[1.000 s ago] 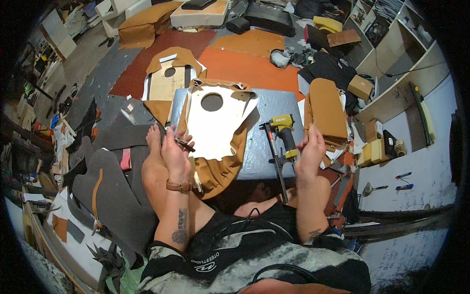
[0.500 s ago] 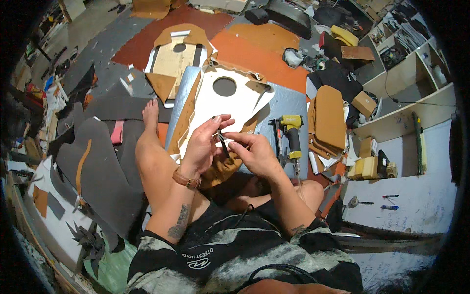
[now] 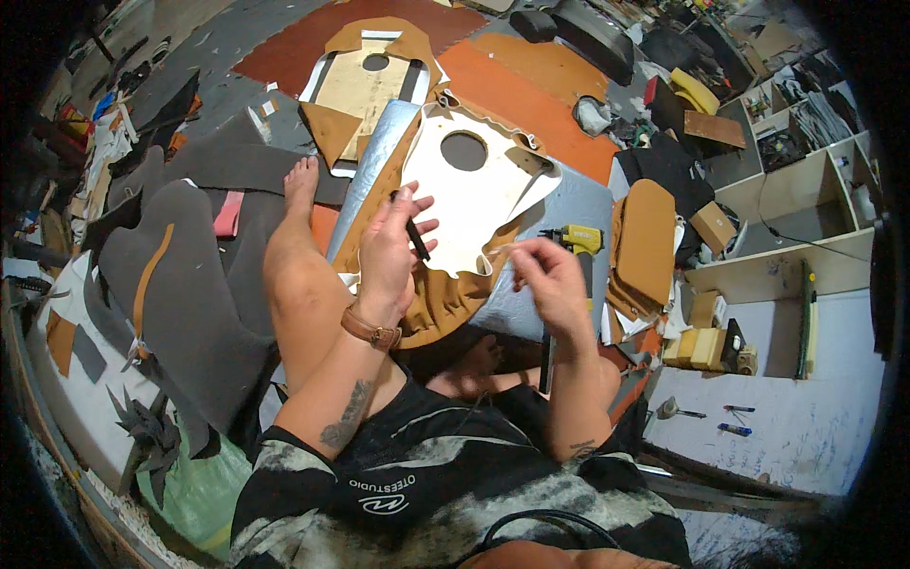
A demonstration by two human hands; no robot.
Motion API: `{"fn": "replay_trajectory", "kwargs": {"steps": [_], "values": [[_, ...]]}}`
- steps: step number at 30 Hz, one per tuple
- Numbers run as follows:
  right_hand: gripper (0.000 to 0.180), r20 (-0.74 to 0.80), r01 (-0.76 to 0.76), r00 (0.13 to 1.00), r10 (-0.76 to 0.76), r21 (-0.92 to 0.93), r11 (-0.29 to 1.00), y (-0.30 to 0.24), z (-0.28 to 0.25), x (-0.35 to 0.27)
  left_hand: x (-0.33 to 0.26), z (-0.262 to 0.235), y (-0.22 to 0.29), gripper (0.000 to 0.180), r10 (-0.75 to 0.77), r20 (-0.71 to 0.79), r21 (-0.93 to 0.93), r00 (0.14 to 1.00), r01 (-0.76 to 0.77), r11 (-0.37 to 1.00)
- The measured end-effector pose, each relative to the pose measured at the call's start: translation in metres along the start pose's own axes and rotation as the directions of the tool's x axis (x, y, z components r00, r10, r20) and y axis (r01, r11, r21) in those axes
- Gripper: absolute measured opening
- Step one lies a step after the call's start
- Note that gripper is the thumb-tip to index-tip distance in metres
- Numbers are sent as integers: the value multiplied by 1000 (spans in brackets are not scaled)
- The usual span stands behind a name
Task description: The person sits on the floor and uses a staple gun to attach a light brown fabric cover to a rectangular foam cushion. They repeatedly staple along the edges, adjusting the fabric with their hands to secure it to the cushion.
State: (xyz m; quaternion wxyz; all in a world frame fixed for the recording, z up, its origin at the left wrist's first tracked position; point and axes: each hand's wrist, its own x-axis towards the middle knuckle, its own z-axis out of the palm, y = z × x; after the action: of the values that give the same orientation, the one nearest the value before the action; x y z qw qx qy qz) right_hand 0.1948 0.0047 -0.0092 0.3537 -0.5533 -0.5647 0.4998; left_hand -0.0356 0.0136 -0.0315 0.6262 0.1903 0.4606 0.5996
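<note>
Since the earlier frame the hands have been drawn apart: half a second ago they met over the white panel (image 3: 469, 190), whereas now the left hand (image 3: 393, 248) is raised at the panel's left edge and the right hand (image 3: 548, 275) is held off its lower right corner. The panel, with its round hole, is laid on tan leather (image 3: 445, 302) over a grey sheet (image 3: 569, 204) on the floor, ahead of the crossed legs. A thin black tool (image 3: 414, 232) is kept pinched in the left grip, its upper fingers spread. The right grip is pressed together on something pale and thin; what it is cannot be made out. A yellow power tool (image 3: 580, 239) is seen just beyond the right hand, its lower part hidden by the forearm.
</note>
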Motion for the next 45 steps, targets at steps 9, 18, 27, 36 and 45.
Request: {"fn": "replay_trajectory", "kwargs": {"steps": [9,18,27,36,45], "values": [[27,-657,687,449,-605,-179,705,-50,28,30,7,3,-26,44,-144,121,160,982,124,979],[61,-498,-157,833,-239,-628,762,30,-75,13,-3,-8,-40,31,-27,96,384,995,-12,923],[79,-544,-381,834,86,-458,803,162,-132,0,-25,43,-47,28,156,251,546,955,-273,792],[32,-186,2,978,96,470,883,97,-95,-58,-64,103,-30,26,-30,370,338,929,-105,935],[34,-198,96,980,9,515,852,67,-95,-74,-96,150,-18,28,30,473,523,880,-309,795]]}}
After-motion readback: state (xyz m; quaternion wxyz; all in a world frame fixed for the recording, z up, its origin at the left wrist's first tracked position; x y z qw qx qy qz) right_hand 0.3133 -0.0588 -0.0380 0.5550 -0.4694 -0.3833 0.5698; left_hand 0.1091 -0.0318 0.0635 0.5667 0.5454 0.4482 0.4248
